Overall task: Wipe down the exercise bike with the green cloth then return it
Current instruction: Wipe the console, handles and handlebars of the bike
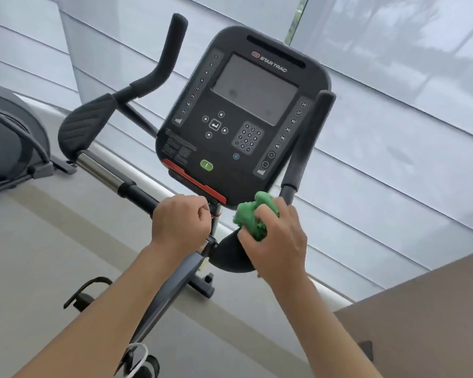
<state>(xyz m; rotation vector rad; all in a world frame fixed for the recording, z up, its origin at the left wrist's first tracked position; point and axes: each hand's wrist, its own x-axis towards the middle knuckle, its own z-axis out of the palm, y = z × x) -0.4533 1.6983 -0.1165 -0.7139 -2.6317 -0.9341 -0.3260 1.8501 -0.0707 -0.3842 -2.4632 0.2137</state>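
1. While blinds fill the background, one exercise bike stands in front, with two upright grips and two elbow pads.
2. A second machine sits at the far left, well apart.
3. One console rises above both hands, its screen dark.
4. The left hand curls round the handlebar.
5. The right hand grips one bunched green cloth, pressing it onto the right elbow pad.
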